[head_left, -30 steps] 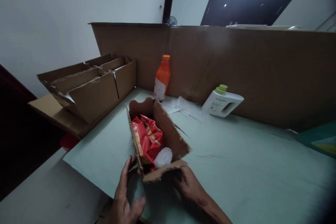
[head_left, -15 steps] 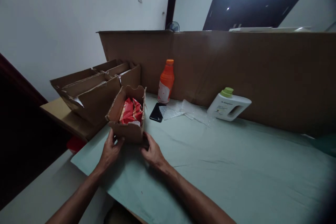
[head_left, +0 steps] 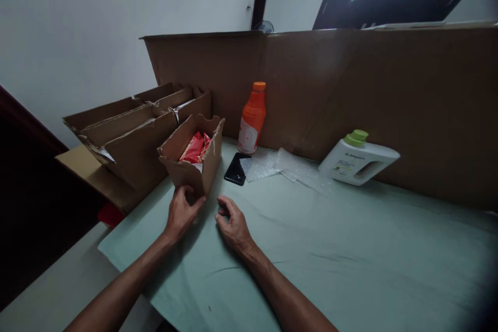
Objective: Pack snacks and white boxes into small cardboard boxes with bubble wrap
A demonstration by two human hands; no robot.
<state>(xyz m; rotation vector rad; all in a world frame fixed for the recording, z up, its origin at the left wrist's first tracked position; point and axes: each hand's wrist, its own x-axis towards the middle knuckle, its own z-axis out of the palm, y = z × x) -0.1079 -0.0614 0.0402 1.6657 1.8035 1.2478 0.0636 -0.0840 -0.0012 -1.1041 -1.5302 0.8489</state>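
A small open cardboard box (head_left: 212,168) stands on the green-covered table, with red shiny packets (head_left: 195,148) inside. My left hand (head_left: 183,212) is at the lower front of this box, fingers touching its front wall and thumb apart near the bottom corner; it does not wrap round the cardboard. Just right of the box, my right hand (head_left: 233,225) rests over the cloth with loosely bent fingers, thumb and forefinger apart, holding nothing. Beyond the box lies a black phone (head_left: 236,168), partly under clear bubble wrap (head_left: 262,164).
Larger divided cardboard boxes (head_left: 142,148) stand left of the small box. An orange bottle (head_left: 252,119) and a white jug with a green cap (head_left: 352,161) stand at the back. Behind them runs a tall cardboard wall (head_left: 311,83). The green cloth (head_left: 330,264) covers the table.
The small box has shifted away and turned slightly, closer beside the larger boxes. My right hand has let go of it and drawn back; my left hand has stayed at its front. The view has shifted slightly.
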